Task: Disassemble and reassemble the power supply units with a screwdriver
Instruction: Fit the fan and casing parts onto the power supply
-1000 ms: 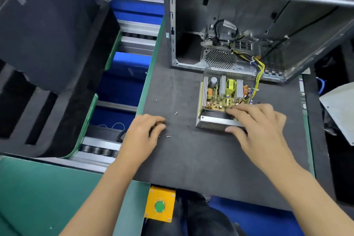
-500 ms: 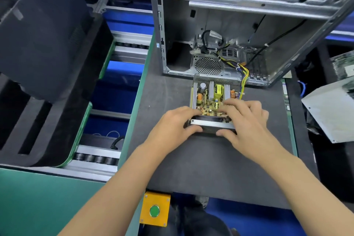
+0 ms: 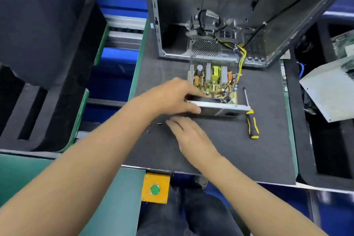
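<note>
Power supply unit (image 3: pixel 212 90), cover off, sits on the dark surface (image 3: pixel 220 149) with its circuit board exposed. Your left hand (image 3: pixel 172 97) grips its near-left corner: fingers (image 3: pixel 193 95) curled over the top edge of the front wall, thumb below against the front face. Your right hand (image 3: pixel 187 136) lies low over the surface just in front of that same corner, its fingers straight and loosely together, pointing left, holding nothing. Whether they touch the surface cannot be told.

Just left of the right fingertips: a few small screws (image 3: pixel 159 124) loose on the surface.

Right of the unit, well away from both hands: screwdriver (image 3: pixel 251 120), yellow-and-black handle toward you, shaft alongside the unit's right wall, lying flat.

Beyond the unit: an open computer case (image 3: pixel 249 15), with yellow and black cables (image 3: pixel 241 53) running from it down to the unit's far-right corner.

Near edge, below the surface: a yellow button box (image 3: pixel 155 188) with a green button.

Far right: a grey metal cover (image 3: pixel 331 90), tilted.
</note>
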`<state>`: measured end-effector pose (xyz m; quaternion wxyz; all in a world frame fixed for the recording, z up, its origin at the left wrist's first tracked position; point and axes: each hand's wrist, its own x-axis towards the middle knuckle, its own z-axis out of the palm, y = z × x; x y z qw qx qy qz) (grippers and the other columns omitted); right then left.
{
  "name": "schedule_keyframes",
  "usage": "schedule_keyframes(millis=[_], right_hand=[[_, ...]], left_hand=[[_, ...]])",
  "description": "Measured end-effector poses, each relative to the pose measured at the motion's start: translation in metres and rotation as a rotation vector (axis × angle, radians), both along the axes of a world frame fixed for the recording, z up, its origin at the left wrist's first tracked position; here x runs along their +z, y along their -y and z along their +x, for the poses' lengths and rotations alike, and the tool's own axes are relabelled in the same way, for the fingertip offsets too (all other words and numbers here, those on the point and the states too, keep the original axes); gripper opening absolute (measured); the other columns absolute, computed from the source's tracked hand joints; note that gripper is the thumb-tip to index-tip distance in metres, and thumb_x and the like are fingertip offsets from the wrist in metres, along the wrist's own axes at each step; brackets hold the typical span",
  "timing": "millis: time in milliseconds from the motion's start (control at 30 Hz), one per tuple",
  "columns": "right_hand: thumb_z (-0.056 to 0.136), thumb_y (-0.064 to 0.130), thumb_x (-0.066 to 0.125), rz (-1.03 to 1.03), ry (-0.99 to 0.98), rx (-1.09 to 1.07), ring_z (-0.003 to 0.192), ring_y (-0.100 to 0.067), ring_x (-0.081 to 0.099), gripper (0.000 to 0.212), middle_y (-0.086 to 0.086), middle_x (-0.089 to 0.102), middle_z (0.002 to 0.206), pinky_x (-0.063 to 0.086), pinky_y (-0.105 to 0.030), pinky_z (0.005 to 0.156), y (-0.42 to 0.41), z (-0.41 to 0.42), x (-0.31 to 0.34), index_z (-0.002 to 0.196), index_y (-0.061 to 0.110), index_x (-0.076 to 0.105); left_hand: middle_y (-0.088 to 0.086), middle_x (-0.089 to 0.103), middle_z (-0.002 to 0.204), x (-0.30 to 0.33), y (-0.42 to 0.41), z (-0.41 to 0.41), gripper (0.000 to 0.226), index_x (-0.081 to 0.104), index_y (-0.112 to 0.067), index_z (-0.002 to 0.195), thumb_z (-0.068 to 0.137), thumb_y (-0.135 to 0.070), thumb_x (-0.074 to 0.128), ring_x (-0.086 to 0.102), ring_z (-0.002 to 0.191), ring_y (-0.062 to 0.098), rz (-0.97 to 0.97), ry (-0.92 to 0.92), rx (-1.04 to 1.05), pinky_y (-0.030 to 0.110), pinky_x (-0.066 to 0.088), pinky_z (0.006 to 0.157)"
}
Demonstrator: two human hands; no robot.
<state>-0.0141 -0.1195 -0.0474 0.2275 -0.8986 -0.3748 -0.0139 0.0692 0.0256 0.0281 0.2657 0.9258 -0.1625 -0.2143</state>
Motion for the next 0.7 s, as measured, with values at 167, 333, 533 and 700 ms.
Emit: schedule_keyframes(millis=[167,333,533,700], right_hand=[[0.089,0.005,0.067,0.055,-0.271,-0.27,0.107,-0.036,0.059,0.026,-0.019,0.064,0.113,0.048,-0.043,0.094,-0.026,0.011,-0.002,0.114,-0.002,0.068],[0.086,0.028,0.072,-0.021,-0.329,-0.194,0.105,-0.032,0.05,0.031,-0.013,0.058,0.106,0.043,-0.042,0.09,-0.047,0.006,0.002,0.107,0.006,0.071],[0.093,0.026,0.065,-0.093,-0.332,-0.286,0.102,-0.029,0.049,0.023,-0.013,0.053,0.105,0.044,-0.04,0.084,-0.054,0.006,0.0,0.1,0.004,0.062],[0.096,0.013,0.059,-0.256,-0.307,-0.259,0.103,-0.029,0.055,0.023,-0.012,0.056,0.113,0.045,-0.036,0.079,-0.054,0.011,0.012,0.119,0.008,0.054]], left_hand=[[-0.011,0.072,0.116,0.017,-0.005,0.019,0.038,0.07,-0.037,0.123,0.086,-0.041,0.075,0.061,0.108,0.012,0.091,-0.095,-0.051,0.033,0.048,0.098],[-0.009,0.072,0.117,0.019,-0.003,0.019,0.036,0.07,-0.033,0.124,0.088,-0.037,0.074,0.061,0.106,0.012,0.093,-0.089,-0.064,0.034,0.048,0.099],[-0.008,0.072,0.109,0.013,-0.011,0.003,0.031,0.07,-0.026,0.125,0.094,-0.031,0.068,0.064,0.102,0.006,-0.111,-0.11,0.07,0.026,0.048,0.098],[0.005,0.075,0.102,0.002,-0.031,-0.016,0.019,0.071,-0.015,0.113,0.101,-0.013,0.057,0.073,0.094,0.02,-0.416,-0.115,0.356,0.036,0.059,0.086]])
